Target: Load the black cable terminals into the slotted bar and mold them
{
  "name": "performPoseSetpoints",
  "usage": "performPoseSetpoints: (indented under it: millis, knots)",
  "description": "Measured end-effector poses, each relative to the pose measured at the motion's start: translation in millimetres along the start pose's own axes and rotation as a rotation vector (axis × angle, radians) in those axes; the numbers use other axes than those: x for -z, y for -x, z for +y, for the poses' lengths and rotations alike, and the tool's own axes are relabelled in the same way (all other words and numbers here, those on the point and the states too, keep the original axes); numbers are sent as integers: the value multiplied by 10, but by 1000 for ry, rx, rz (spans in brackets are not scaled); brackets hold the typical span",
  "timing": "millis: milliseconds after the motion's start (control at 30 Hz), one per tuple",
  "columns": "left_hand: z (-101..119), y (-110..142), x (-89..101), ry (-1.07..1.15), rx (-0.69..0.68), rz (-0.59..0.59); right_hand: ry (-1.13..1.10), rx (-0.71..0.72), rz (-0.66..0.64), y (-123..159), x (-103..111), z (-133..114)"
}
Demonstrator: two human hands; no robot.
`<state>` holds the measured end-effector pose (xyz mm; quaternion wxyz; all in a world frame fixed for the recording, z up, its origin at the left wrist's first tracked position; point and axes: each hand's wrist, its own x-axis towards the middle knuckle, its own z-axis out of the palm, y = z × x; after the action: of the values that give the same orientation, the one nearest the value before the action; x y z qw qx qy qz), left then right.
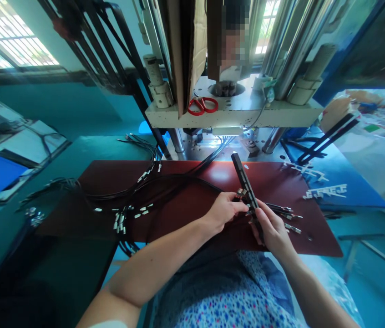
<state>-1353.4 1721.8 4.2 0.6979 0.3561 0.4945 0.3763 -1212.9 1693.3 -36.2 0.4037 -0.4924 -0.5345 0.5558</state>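
Observation:
My right hand [271,226] is wrapped round the lower part of a long dark bar [242,175], which tilts up and away over the table. Against the bar's left side, my left hand [225,210] pinches a small metal cable connector [241,193]. Whether the connector is seated in the bar cannot be made out. More black cables with metal ends [291,228] lie just right of my right hand. On the left of the brown table board [185,214] rests a bundle of black cables [124,197] with pale connector ends [120,222].
A press machine [179,119] stands behind the board, with red-handled scissors [203,105] on its ledge. Cables [218,148] run into its lit lower gap. White plastic pieces [325,191] lie at right on a blue surface [359,182]. Beyond the press, a person [235,41] is partly visible.

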Motion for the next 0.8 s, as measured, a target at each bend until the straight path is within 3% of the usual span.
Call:
performPoseSetpoints:
  millis: [167,300,433,667,800]
  knots:
    - [-65,0,69,-131,-154,7,139,34,4,-8,-36,-3]
    - [-32,-7,161,-113,-188,-46,24,27,15,-1,-23,14]
    - [12,-59,199,-105,-239,33,-60,18,53,17,4,27]
    - [7,-100,156,-96,-113,-23,-83,-38,40,30,13,-32]
    - [16,-109,155,-72,-121,-26,-45,-54,30,36,4,-88]
